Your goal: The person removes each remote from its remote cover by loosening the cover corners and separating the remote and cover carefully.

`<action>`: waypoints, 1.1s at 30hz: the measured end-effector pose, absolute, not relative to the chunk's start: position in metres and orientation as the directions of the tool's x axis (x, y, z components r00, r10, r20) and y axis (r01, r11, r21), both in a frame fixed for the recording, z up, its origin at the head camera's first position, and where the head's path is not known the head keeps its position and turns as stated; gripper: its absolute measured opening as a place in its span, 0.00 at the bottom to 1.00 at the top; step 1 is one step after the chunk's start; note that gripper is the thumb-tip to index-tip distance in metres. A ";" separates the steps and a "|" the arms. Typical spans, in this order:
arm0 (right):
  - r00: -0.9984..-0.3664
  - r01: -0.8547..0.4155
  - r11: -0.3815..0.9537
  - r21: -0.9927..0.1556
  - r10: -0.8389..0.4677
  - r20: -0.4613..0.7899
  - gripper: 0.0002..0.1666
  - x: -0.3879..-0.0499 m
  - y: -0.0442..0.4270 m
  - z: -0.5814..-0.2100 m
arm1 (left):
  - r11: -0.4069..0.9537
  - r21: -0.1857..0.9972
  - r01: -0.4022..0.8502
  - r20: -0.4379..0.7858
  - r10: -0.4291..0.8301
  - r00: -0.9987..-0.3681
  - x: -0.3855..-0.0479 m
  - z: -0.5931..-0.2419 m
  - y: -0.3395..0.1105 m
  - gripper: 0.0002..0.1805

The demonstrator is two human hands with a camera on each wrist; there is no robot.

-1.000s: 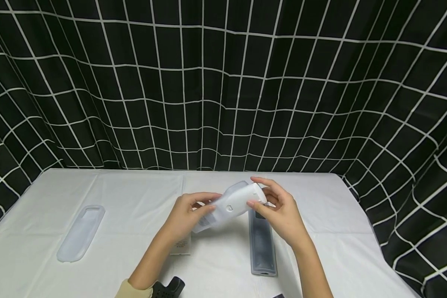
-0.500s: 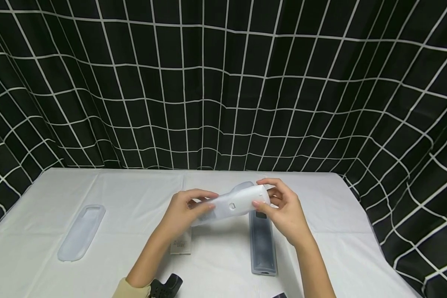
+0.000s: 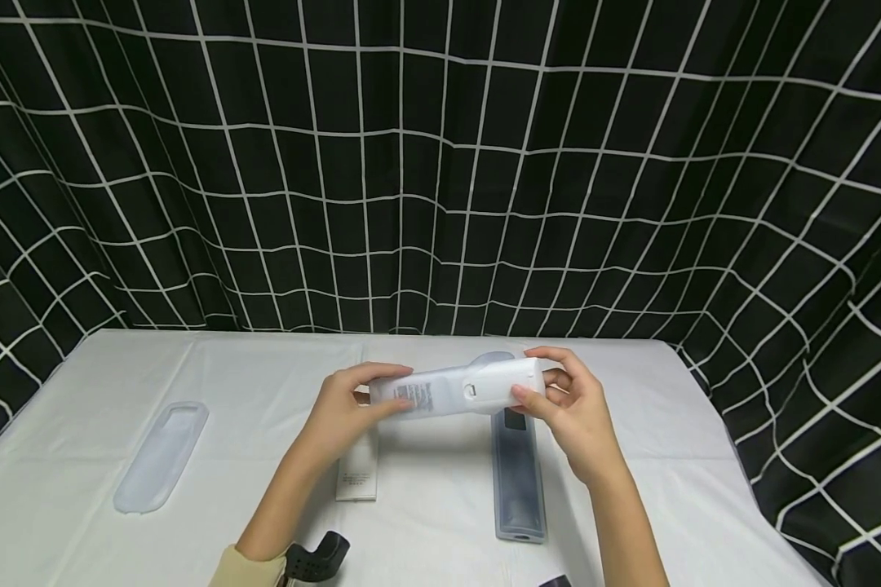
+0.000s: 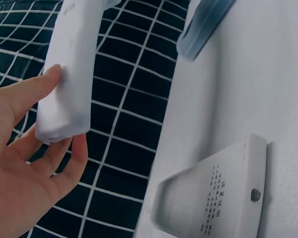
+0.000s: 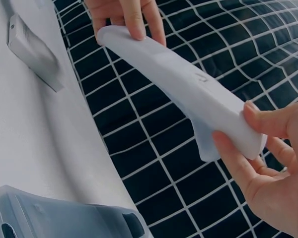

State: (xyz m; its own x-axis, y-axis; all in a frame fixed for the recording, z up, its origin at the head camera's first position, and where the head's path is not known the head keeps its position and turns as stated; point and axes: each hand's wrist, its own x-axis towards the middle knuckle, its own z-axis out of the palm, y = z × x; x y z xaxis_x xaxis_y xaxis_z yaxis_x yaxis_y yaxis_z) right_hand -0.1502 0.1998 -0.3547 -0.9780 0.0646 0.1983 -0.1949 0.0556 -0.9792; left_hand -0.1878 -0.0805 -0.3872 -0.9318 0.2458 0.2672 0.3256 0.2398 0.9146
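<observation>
You've got the long white smooth plastic handset with rounded edges point(image 3: 505, 385) up above the table, roughly level, between both hands. A translucent, soft-looking milky sleeve point(image 3: 446, 393) covers its left part; the right end is bare, and the sleeve's open end flares out past the handset. Grey printed label shows through the sleeve; small notch in the face near mid-length.

Your left hand point(image 3: 348, 408) pinches the sleeved end, thumb on the near face, fingers at the far side. Your right hand point(image 3: 576, 408) pinches the bare end, thumb and fingers clamped on the white plastic.

Below, on the creased white cloth point(image 3: 426, 530): a flat white hard-edged slab with fine dark print point(image 3: 357, 473) near your left forearm, round dark spot on its end face. Right of it, a dark slab in glossy blue-grey translucent casing point(image 3: 520, 485), partly behind the right-hand end of the handset. Far left, a loose pale translucent round-ended sleeve with a cutout point(image 3: 161, 458), lying flat, well apart.
</observation>
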 end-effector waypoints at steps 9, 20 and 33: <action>-0.985 -0.150 -0.025 -0.988 0.087 0.148 0.27 -0.150 0.201 -0.357 | 0.186 0.953 0.237 0.185 0.257 -0.948 -0.188 -0.385 -0.087 0.31; -0.992 -0.128 0.022 -0.992 0.022 0.128 0.27 -0.151 0.204 -0.359 | 0.149 0.966 0.210 0.166 0.264 -0.950 -0.188 -0.383 -0.090 0.33; -0.986 -0.164 0.185 -0.969 -0.070 0.153 0.39 -0.151 0.207 -0.363 | 0.113 0.971 0.213 0.184 0.223 -0.957 -0.189 -0.383 -0.095 0.34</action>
